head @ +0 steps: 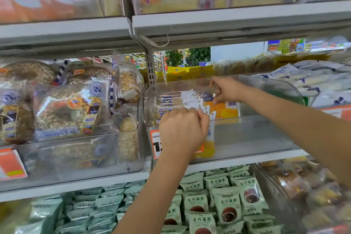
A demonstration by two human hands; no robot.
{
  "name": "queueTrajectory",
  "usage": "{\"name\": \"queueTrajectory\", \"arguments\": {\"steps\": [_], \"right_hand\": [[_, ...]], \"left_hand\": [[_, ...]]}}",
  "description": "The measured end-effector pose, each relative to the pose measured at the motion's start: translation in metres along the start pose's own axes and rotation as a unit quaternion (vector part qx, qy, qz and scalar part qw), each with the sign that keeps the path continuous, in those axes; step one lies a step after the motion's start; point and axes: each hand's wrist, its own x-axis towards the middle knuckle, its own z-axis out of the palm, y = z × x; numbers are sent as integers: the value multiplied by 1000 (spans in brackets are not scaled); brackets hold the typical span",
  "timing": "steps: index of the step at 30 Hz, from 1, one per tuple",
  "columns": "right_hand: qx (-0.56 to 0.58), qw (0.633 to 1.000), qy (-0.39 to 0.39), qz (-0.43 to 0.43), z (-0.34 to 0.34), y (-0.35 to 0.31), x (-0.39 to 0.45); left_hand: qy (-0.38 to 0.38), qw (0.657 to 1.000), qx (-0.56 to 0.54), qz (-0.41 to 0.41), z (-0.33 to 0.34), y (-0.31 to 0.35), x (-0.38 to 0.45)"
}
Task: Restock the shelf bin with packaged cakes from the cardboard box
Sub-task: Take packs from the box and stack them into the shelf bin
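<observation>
Fingers of the left hand (181, 129) are curled into a near fist, pinching the lower edge of a packaged cake (191, 103) in clear and orange wrap, while the right hand (226, 89) pinches the same pack at its upper edge, thumb and forefinger closed on the film. Holding it by two opposite edges probably keeps the soft pack flat and face-forward as it goes in, so the label reads from the aisle. The pack sits between the hands, just behind the front wall of the clear shelf bin (247, 135), which looks almost bare to the right of the hands; that is likely why this bin is being filled. Below the left hand, an orange price tag (157, 144) is partly hidden by the wrist. To the left of the hands, a neighbouring bin holds ring-shaped oat breads (64, 112) stacked high. Beneath both forearms, the lower shelf carries green-wrapped cakes (228, 205). The cardboard box is not in view, so I cannot tell where it stands.
</observation>
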Motion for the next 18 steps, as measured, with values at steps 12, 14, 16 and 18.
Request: {"name": "queueTrajectory", "arguments": {"steps": [12, 14, 16, 18], "right_hand": [[217, 921, 322, -35, -16, -73, -231], [239, 927, 290, -2, 23, -76, -280], [263, 944, 194, 45, 75, -77, -319], [287, 951, 68, 90, 131, -78, -354]], "left_hand": [[-19, 975, -144, 169, -24, -4, -33], [-25, 956, -204, 209, -44, 0, -80], [-81, 943, -235, 219, -68, 6, -141], [-175, 939, -229, 189, -84, 14, -211]]}}
